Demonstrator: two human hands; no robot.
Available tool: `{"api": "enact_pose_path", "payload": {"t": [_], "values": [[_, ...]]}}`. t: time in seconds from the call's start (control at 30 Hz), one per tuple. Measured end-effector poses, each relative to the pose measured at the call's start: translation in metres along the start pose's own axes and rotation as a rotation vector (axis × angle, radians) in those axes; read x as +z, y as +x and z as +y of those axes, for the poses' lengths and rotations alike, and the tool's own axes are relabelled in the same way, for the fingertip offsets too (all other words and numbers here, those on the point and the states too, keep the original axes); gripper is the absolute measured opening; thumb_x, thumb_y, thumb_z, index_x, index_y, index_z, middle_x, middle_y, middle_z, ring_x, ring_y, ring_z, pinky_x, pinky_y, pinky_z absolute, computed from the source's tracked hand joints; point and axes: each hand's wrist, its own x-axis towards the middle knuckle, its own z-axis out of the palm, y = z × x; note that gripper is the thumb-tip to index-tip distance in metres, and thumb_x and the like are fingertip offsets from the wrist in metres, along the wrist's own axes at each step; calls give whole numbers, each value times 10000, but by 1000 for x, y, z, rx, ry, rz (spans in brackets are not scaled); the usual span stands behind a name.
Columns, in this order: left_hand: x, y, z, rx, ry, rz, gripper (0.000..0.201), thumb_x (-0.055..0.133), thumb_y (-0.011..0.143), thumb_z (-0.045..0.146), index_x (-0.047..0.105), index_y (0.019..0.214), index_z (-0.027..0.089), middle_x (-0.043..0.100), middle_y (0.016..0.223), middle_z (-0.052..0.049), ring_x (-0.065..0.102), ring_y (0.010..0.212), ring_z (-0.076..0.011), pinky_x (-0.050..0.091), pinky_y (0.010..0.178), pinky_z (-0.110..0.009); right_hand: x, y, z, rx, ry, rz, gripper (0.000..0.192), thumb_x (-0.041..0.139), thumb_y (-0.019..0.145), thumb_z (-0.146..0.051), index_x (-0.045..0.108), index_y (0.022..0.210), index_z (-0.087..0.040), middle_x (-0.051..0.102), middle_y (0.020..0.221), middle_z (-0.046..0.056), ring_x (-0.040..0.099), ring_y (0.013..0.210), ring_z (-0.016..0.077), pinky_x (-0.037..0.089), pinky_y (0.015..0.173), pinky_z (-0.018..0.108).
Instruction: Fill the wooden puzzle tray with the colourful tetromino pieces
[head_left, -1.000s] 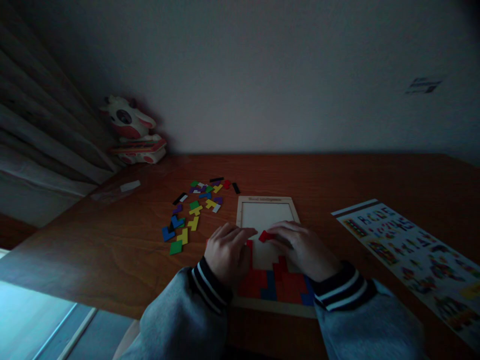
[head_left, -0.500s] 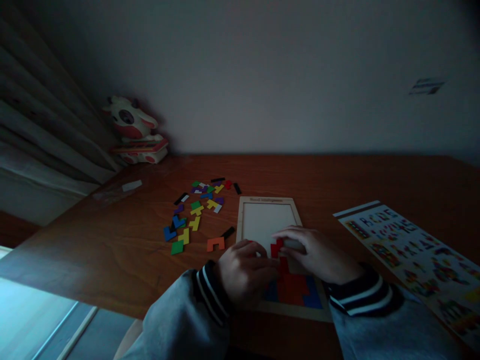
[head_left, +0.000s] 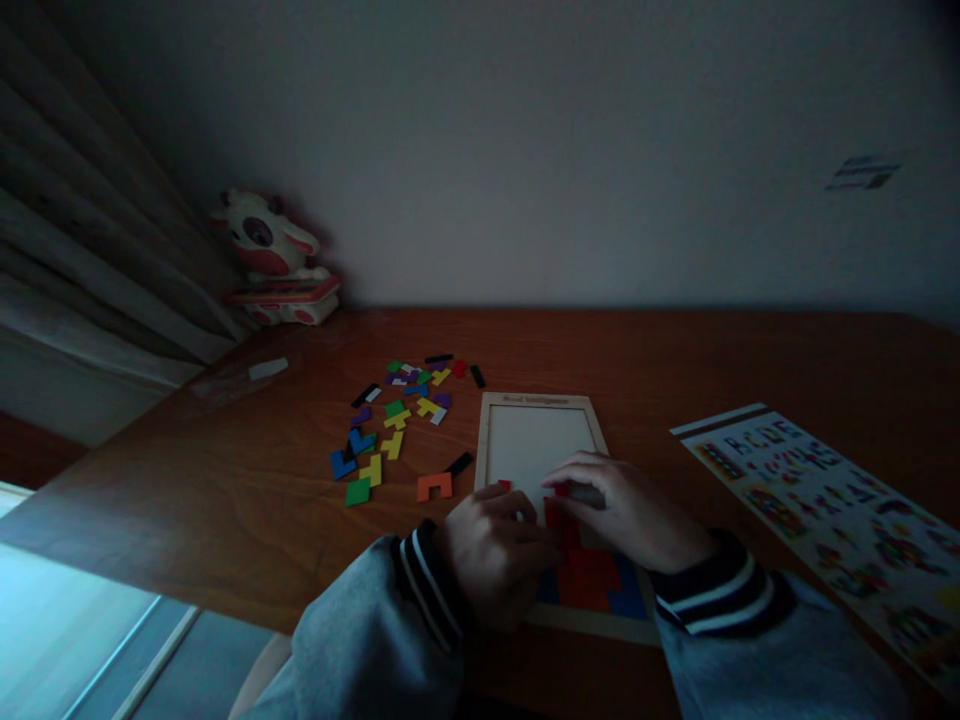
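A wooden puzzle tray lies on the brown table in front of me. Its near part holds fitted red and blue pieces; its far part is bare white. My right hand rests over the tray, fingertips pressing on a red piece. My left hand lies on the tray's near left part, fingers curled, touching the pieces beside that red one. An orange U-shaped piece and a black bar lie just left of the tray.
Several loose coloured pieces are scattered on the table left of the tray. A printed pattern sheet lies at the right. A red and white toy stands at the back left by a curtain. The table's near edge runs lower left.
My right hand brought the red piece from the tray's middle down against the fitted pieces. My left hand slid nearer and right, uncovering the orange piece and the black bar.
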Motion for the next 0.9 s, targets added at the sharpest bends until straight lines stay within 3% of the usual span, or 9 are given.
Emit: {"api": "enact_pose_path", "payload": {"t": [0.3, 0.43, 0.9], "values": [[-3, 2, 1, -10, 32, -76, 306, 518, 772, 178, 682, 1030, 192, 735, 1033, -39, 603, 914, -195, 499, 770, -352, 5, 1, -1, 43, -101, 24, 112, 730, 815, -200, 751, 920, -232, 644, 998, 53, 611, 1001, 226, 476, 899, 367], [1, 1, -1, -9, 8, -42, 315, 520, 757, 179, 685, 1025, 190, 740, 1055, -37, 605, 906, -198, 489, 769, -354, 3, 1, -3, 67, -85, 17, 177, 743, 789, -176, 730, 960, -218, 656, 1011, 51, 620, 993, 224, 480, 890, 366], [5, 1, -1, 14, 9, -16, 306, 507, 713, 173, 699, 952, 183, 751, 972, -42, 606, 869, -202, 486, 713, -357, 3, -1, 2, 73, 1, -1, 118, 691, 835, -187, 710, 951, -197, 650, 1005, 52, 645, 925, 185, 498, 851, 328]]}}
